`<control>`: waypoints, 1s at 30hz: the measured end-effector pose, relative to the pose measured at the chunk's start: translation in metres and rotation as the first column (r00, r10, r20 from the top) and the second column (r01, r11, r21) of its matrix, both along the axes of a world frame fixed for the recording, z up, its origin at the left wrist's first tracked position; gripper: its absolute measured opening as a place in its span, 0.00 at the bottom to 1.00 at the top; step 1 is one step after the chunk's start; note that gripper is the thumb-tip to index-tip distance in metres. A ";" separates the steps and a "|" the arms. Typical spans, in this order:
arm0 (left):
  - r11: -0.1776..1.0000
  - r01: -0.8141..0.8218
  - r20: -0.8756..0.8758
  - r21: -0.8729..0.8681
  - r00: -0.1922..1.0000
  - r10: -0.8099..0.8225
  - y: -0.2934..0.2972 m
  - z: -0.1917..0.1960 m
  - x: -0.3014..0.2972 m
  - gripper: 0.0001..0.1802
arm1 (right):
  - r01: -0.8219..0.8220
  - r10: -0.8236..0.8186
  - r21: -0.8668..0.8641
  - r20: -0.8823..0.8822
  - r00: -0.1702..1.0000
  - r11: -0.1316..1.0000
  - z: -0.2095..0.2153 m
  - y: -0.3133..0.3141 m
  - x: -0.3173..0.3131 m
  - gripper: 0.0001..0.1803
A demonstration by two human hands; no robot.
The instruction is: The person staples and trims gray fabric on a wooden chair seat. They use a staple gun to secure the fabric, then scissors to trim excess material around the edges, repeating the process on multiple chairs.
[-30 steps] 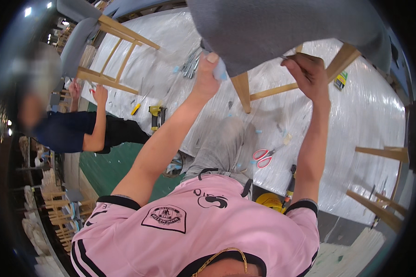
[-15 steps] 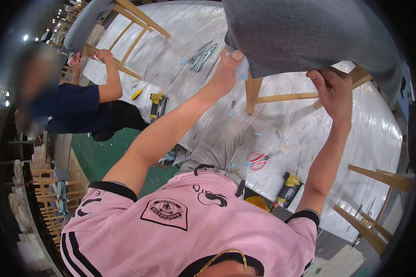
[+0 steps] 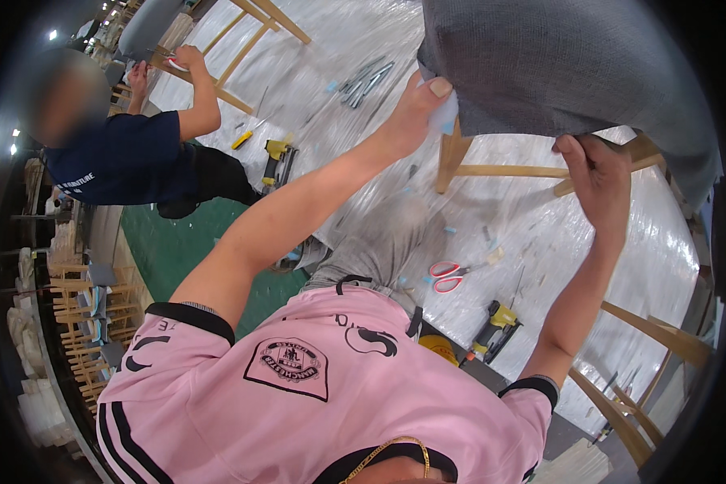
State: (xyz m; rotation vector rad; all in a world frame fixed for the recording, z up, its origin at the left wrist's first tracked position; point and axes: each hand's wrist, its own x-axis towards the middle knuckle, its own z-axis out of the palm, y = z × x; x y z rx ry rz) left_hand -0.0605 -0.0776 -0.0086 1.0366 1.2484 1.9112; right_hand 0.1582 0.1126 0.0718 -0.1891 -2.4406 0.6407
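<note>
A dark grey fabric cover (image 3: 557, 73) lies over an upholstered chair part at the top right, its lower edge hanging above the wooden chair frame (image 3: 454, 157). My left hand (image 3: 415, 117) is closed on the cover's left corner, thumb on the near side. A pale blue-white scrap (image 3: 448, 113) shows beside that thumb; whether it is part of the cover I cannot tell. At the cover's lower right edge my right hand (image 3: 601, 173) pinches the fabric, with its fingertips partly hidden beneath.
On the film-covered table lie red-handled scissors (image 3: 447, 277), a yellow-black staple gun (image 3: 496, 327), another staple gun (image 3: 278, 161), a yellow cutter (image 3: 242, 139) and metal bolts (image 3: 369, 85). A co-worker (image 3: 129, 157) handles another chair at left. Wooden legs (image 3: 657, 331) jut in at right.
Both hands and the fabric edge sit slightly farther right in the picture, as the whole view has shifted. Each hand keeps its hold on the fabric. The co-worker's hands have moved slightly.
</note>
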 end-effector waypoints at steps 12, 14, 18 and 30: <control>0.993 -0.054 0.044 -0.105 0.997 0.059 -0.004 0.017 0.011 0.40 | 0.019 -0.033 0.121 0.115 0.993 0.992 0.011 0.005 0.011 0.21; 0.989 -0.054 0.088 -0.138 0.994 0.067 -0.002 0.016 0.010 0.39 | 0.059 -0.078 0.190 0.094 0.992 0.980 0.013 0.003 0.014 0.20; 0.982 -0.004 0.121 -0.191 0.992 0.027 -0.001 0.011 0.004 0.41 | -0.072 0.068 0.023 0.144 0.987 0.997 0.022 0.006 0.010 0.19; 0.981 0.018 0.084 -0.194 0.997 -0.002 -0.008 0.019 0.002 0.46 | -0.025 0.025 0.004 -0.087 0.996 1.000 -0.022 -0.001 0.001 0.13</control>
